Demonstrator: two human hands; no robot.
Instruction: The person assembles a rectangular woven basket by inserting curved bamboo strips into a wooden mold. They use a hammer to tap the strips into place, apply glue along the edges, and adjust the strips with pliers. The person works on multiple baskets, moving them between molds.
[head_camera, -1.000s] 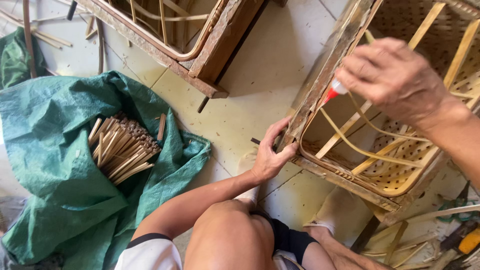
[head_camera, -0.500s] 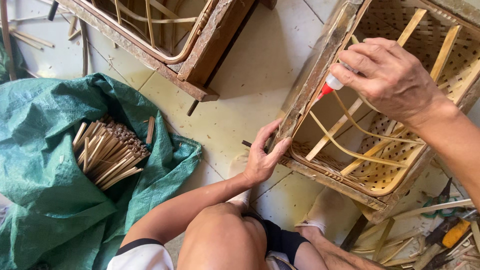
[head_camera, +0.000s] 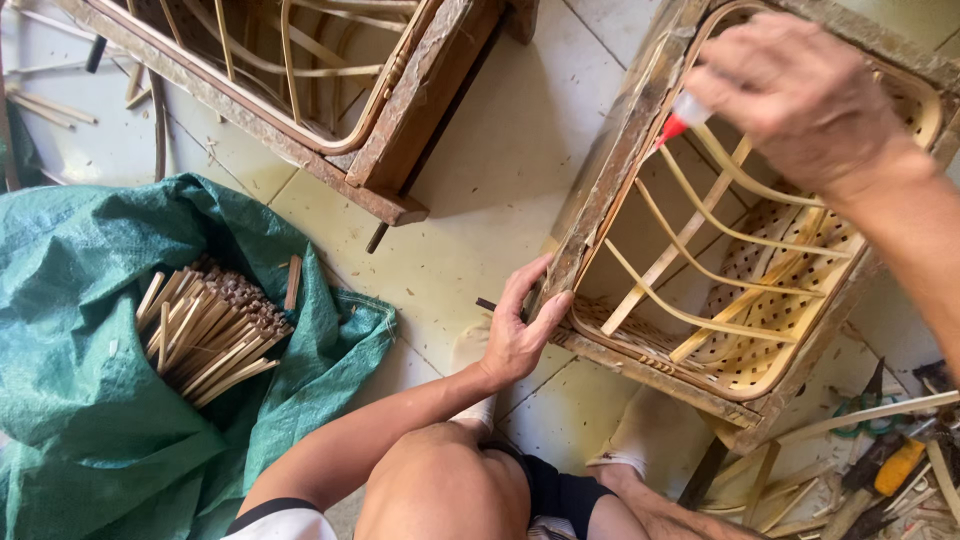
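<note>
Glue bottle (head_camera: 682, 115) higher along frame (head_camera: 610, 170)

- We see bright, even daylight on the pale floor (head_camera: 480, 215).
- We note soft shadows under the frames (head_camera: 400, 150).
- We find the right hand (head_camera: 800, 95) slightly blurred; the rest looks sharp.

Two wooden frames (head_camera: 740, 250), one glue bottle (head_camera: 680, 118), perhaps one stick bundle (head_camera: 205, 330).

green tarp (head_camera: 70, 400), red-tipped glue bottle (head_camera: 680, 118)
</note>
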